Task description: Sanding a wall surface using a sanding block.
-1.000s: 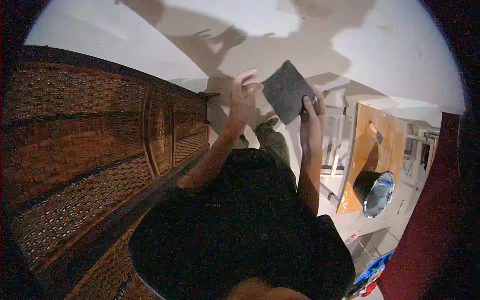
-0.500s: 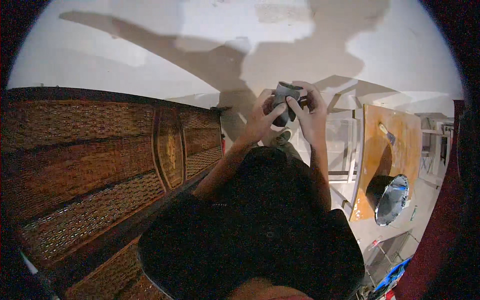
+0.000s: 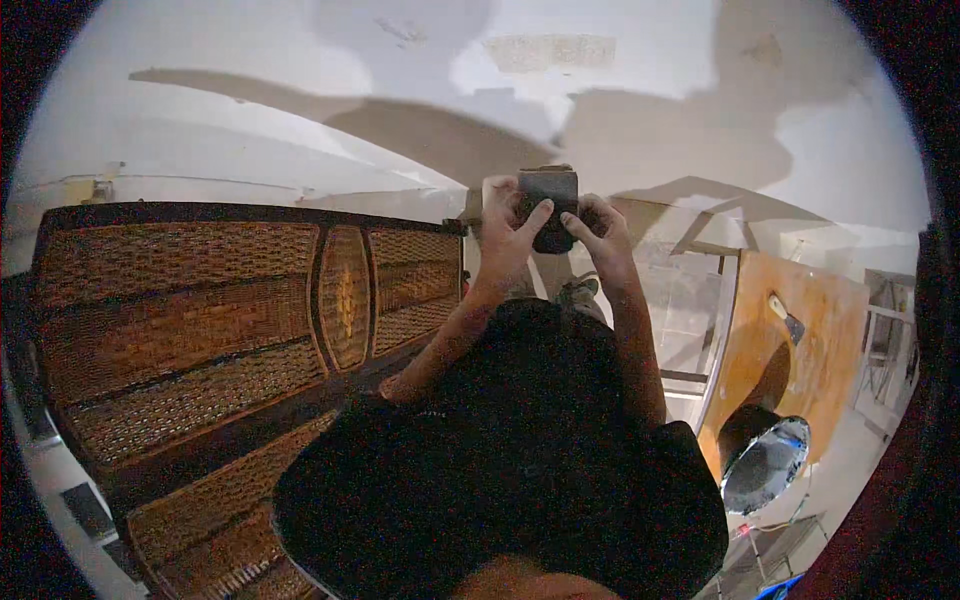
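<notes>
In front of the wall, both hands hold a dark grey piece of folded sandpaper (image 3: 552, 190), its flat face turned toward me. My left hand (image 3: 510, 225) grips its left side, thumb pressed on the face and fingers behind. On the opposite edge, my right hand (image 3: 600, 232) is closed with its thumb near the lower right corner. The fingers behind the sheet are mostly hidden. Whether a block sits inside the fold is not visible.
A dark wooden bench with woven panels (image 3: 180, 290) stands at left. To the right, an orange-brown board (image 3: 825, 310) carries a putty knife (image 3: 787, 318) and a black bucket (image 3: 765, 465) with a whitish, smeared inside. The white wall (image 3: 300, 120) ahead has rough patches.
The sandpaper looked curled and tilted before; now it shows as a flat rectangle facing me. Both hands have shifted slightly left. My view has shifted, so bench and board appear lower.
</notes>
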Demonstrator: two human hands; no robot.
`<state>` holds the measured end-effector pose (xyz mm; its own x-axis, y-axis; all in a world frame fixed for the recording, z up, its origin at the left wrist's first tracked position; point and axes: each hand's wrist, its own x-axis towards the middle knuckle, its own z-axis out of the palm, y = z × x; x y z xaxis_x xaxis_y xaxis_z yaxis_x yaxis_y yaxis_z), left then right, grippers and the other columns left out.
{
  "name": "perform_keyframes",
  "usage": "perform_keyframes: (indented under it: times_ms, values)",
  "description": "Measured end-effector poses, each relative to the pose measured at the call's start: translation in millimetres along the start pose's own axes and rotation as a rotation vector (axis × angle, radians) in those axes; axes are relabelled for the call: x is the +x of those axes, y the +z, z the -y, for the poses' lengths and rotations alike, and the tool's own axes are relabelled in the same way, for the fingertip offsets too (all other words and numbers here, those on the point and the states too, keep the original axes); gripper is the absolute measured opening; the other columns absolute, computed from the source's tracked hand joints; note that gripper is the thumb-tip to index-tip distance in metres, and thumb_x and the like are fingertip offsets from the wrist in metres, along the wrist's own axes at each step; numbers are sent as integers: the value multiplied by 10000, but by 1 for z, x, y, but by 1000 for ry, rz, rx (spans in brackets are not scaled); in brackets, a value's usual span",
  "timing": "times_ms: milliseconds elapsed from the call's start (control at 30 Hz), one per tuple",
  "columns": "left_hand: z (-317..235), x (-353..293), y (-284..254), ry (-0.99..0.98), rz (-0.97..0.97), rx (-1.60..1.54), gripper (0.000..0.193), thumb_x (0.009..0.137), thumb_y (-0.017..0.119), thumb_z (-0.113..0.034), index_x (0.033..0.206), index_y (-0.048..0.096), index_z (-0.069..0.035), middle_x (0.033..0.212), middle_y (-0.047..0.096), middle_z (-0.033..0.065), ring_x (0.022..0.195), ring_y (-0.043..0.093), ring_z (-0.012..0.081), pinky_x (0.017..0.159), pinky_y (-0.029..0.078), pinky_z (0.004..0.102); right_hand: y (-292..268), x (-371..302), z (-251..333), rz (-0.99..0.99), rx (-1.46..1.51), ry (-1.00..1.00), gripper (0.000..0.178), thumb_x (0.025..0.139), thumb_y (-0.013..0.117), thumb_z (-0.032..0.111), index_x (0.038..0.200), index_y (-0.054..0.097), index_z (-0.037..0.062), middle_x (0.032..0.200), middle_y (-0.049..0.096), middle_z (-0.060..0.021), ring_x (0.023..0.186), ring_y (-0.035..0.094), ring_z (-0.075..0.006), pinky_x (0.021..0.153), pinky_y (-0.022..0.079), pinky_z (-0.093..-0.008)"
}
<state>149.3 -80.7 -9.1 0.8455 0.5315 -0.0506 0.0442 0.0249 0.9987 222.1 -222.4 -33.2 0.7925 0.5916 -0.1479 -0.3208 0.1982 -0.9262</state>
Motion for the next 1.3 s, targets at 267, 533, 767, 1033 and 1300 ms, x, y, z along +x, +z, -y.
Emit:
perform_keyframes:
  times_ms: [267,533,767,1033,1300]
  values:
    - [4,7,20,56,31,112,413,915,691,-29,1275,489,-1,1170,622,125,1090,626,209,900,548,326,-38,24,11,14,-42,63,162,968,682,182,944,663,22,861,635,-9,849,576,-100,787,453,-275]
    - [1,34,39,52,165,182,453,834,748,-14,1258,592,-50,1178,611,114,1072,630,209,916,532,351,-64,35,21,-16,-70,37,204,981,656,178,1021,684,-20,925,675,-23,898,609,-118,880,479,-297]
    - [8,50,41,82,83,159,371,831,765,-27,1189,670,-48,1143,613,107,1067,647,222,907,545,338,-63,44,18,-14,-41,-125,277,943,717,167,1139,668,-22,1057,709,-99,1021,661,-171,939,522,-320]
    - [-6,71,20,166,189,216,373,837,736,28,1195,668,-52,1227,608,122,1067,658,218,868,581,333,-38,65,15,-50,-328,-46,351,966,690,240,1206,655,-14,1071,712,-88,1015,648,-156,923,523,-338]
    - [11,155,-37,410,228,-268,184,1001,582,-73,1169,575,2,1141,651,132,1037,665,220,894,564,378,-35,136,25,-919,9,-344,289,1018,615,224,1180,662,-10,1045,684,-60,925,612,-148,878,498,-329]
